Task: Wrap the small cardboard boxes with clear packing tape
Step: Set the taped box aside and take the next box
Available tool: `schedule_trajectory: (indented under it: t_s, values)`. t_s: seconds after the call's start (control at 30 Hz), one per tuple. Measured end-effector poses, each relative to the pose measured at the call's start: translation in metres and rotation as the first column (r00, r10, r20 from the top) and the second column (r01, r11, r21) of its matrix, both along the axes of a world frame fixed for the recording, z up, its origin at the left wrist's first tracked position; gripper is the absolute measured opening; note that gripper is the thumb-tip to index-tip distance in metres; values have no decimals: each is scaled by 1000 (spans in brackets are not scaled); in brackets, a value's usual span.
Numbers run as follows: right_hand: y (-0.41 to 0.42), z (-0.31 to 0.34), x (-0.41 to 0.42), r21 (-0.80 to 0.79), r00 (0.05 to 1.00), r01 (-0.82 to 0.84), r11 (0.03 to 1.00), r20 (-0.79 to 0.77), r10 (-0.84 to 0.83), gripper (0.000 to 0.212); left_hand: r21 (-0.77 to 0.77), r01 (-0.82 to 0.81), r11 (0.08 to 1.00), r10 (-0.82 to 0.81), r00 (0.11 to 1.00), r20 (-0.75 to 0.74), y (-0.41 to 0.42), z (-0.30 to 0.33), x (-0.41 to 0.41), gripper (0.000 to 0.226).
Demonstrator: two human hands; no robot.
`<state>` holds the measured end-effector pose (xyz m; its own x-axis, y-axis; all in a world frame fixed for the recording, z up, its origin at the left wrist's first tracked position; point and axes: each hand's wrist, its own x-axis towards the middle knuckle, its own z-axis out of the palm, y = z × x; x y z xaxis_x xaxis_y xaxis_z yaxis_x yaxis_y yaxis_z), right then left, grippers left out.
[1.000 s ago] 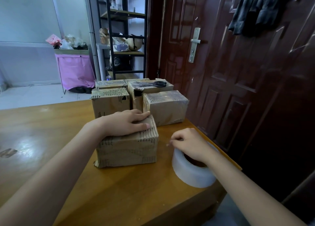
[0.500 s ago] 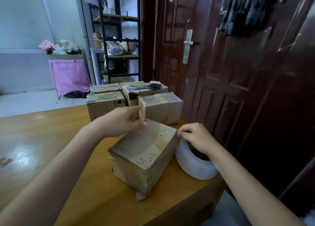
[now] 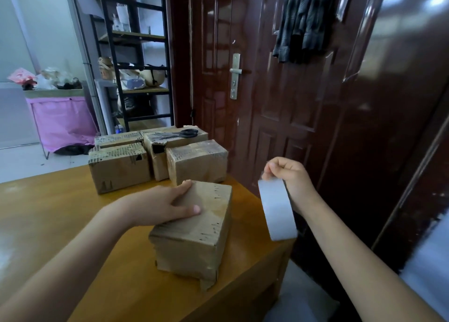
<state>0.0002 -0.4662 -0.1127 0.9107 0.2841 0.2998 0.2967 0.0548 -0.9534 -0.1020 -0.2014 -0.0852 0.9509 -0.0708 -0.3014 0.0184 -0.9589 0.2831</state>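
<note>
Lifted off the table (image 3: 60, 224) since a moment ago, the tape roll (image 3: 277, 210) hangs gripped in the right hand (image 3: 291, 178) before a dark door (image 3: 279, 117). Left hand (image 3: 160, 205) rests flat-fingered on the near cardboard box (image 3: 194, 234); four boxes (image 3: 196, 161) sit beyond.

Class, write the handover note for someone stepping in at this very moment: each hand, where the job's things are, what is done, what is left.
Left hand: rests flat on top of the near box, steadying it at the table corner.
Right hand: grips the tape roll, held upright in the air, right of the box and off the table.
Four more boxes stand grouped behind; scissors lie on a rear one.
Done: the boxes show tape already, how completely I cannot tell.
Left: no strip joins roll to box yet. Probably stick the tape end on the near box, wrap it and cut.
</note>
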Motion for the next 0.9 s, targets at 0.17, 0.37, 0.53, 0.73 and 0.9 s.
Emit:
schedule_trajectory:
  t_s: [0.17, 0.37, 0.53, 0.73, 0.9]
  values:
    - [-40, 27, -6, -33, 999, -11, 999, 52, 13, 30, 59, -44, 997, 33, 984, 177, -44, -15, -3, 88]
    - [-73, 75, -22, -22, 972, -234, 972, -11, 234, 29, 119, -102, 988, 60, 947, 317, -73, -20, 4, 86]
    - [-78, 104, -51, -318, 945, -250, 914, 125, 302, 28, -105, 50, 993, 41, 698, 715, -125, 26, -7, 81]
    - [-77, 121, -86, -576, 917, 35, 817, 342, 203, 29, -653, 382, 654, 81, 823, 562, -183, 61, -16, 68]
    - [-94, 118, -104, -552, 895, 174, 815, 434, 103, 24, -709, 386, 590, 117, 828, 548, -195, 54, -13, 39]
